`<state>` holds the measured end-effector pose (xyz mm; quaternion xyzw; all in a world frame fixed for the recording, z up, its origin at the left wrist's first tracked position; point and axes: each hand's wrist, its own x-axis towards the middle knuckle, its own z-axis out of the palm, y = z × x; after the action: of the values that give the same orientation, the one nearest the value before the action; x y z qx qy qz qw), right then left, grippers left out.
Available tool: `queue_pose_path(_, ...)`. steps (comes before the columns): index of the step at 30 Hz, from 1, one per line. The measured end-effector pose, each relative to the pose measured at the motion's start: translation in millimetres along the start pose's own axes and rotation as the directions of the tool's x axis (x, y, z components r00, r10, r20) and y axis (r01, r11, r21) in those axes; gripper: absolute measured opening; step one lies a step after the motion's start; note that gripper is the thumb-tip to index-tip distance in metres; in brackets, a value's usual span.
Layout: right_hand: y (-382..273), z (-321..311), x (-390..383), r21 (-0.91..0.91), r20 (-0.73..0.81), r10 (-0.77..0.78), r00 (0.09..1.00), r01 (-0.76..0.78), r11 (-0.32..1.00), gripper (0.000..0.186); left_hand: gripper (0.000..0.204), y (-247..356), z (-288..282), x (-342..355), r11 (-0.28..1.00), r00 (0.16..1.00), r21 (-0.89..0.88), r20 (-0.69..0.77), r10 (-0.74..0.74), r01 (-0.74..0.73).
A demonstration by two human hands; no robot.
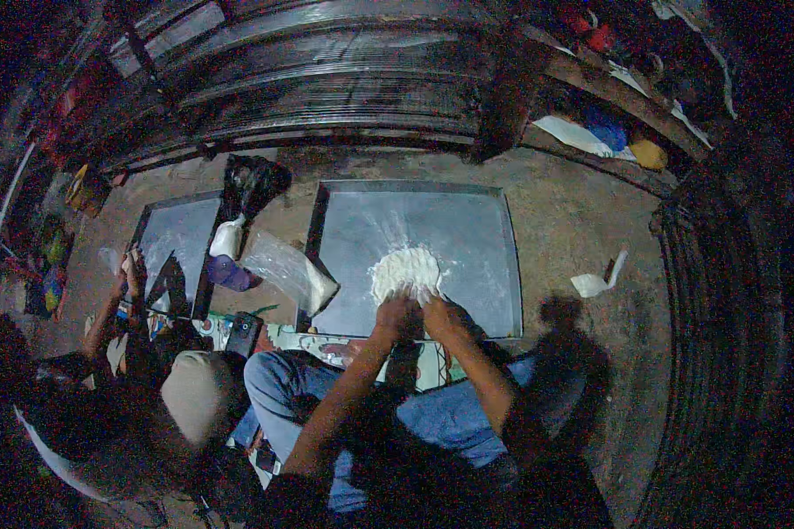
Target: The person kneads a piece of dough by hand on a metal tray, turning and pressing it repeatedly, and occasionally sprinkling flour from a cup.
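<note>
A white, floury mound of dough [404,269] lies on a large grey metal tray [344,220] in front of me, with loose powder scattered around it. Both my hands work at its near edge. My left hand [400,310] has its floury fingers closed into the dough, the fingertips partly hidden. Close beside it, my right hand [437,304] grips the mound from the right, its fingers whitened too. A clear plastic bag [282,264] with white powder in it leans over the tray's left edge.
Left of me another person's hands [131,271] are held together by a second tray [178,227]. Between the trays lie a black plastic bag [254,181], a white bag [228,236] and a purple item [231,273]. A small white packet [593,284] sits on the floor at right.
</note>
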<state>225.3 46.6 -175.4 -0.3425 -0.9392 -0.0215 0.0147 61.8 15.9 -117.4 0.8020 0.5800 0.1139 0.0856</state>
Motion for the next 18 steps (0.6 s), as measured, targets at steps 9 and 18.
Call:
queue_pose_path(9,24.2,-64.1,30.7,0.2,0.144,0.299,0.943,-0.324,0.925,0.023,0.023,12.6,0.9,11.2,0.992,0.944,-0.064,0.319,-0.084,0.11)
queue_pose_path(18,-6.1,-57.6,56.2,-0.063,0.157,0.361,0.919,-0.355,0.933,0.018,0.028,-60.3,-0.6,14.0,0.999,0.998,0.038,-0.049,0.027,-0.025)
